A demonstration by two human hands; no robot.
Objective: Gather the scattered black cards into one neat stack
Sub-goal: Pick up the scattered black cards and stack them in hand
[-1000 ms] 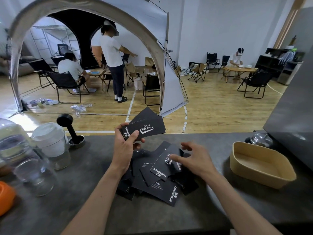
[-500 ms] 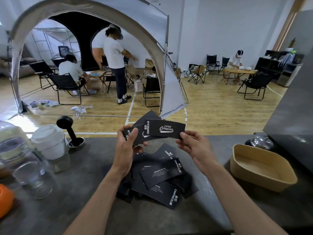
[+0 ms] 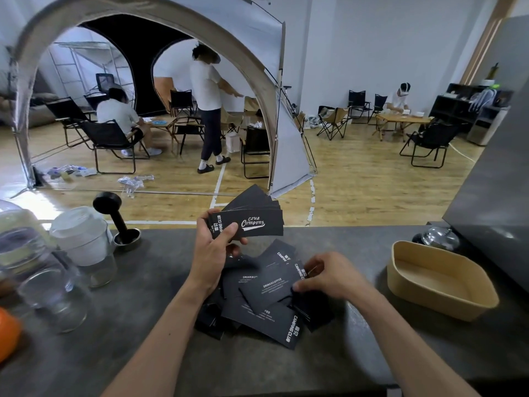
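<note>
My left hand (image 3: 213, 249) holds a fanned bunch of black cards (image 3: 252, 219) above the grey counter; the top one reads "Club Camping" in white. Below it, a loose pile of black cards (image 3: 266, 299) with white print lies spread on the counter. My right hand (image 3: 329, 275) rests on the right side of that pile, fingers curled over the edge of a card, thumb and fingertips touching it. The cards under both hands are partly hidden.
A tan oval tray (image 3: 440, 282) sits on the counter at the right, a shiny metal dome (image 3: 438, 237) behind it. At the left stand glass jars (image 3: 54, 285), a white-lidded container (image 3: 83, 239), a black tamper (image 3: 120, 222) and something orange (image 3: 8, 333). People and chairs fill the room beyond.
My right hand has left the card it put onto the bunch in my left hand and dropped back down to the pile. The held bunch is thicker.
</note>
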